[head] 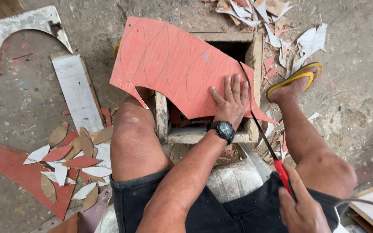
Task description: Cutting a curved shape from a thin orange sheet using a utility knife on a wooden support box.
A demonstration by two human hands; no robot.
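Fingers (pixel 234 88) of the flat-pressed left hand (pixel 229 101) could be nicked, since the saw (pixel 260 125) gripped by the right hand (pixel 301 211) at five o'clock cuts the red board (pixel 173 64) just beside them.

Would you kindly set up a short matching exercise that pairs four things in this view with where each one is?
Things:
1. left hand
2. right hand
3. red board
4. leaf-shaped cut-outs

Places:
A. lying across the wooden box
B. gripping the saw by its red handle
C. scattered on the floor, left
D. pressed flat on the red board

Pairs: 1-D, 2-B, 3-A, 4-C
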